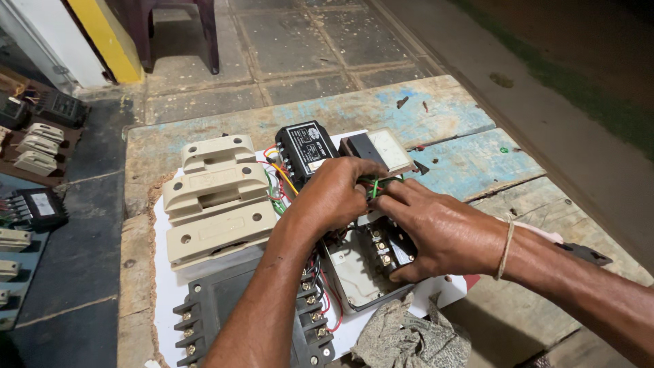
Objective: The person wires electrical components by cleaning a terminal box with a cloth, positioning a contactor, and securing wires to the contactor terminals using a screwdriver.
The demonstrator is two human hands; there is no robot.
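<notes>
Dim warm light on bench; corners fall dark; sharp centre, wide-angle edge stretch.

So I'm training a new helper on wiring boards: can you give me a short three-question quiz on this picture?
1. True or false: both hands meet at a green wire.
2. What lies crumpled at the board's near edge? A) cloth B) glove C) paper bag
3. Which side of the left hand are the cream fuse holders on, in the picture?

Key: 1 true. 2 A, the cloth. 3 Left; the right hand is opposite them, over the open box.
</notes>
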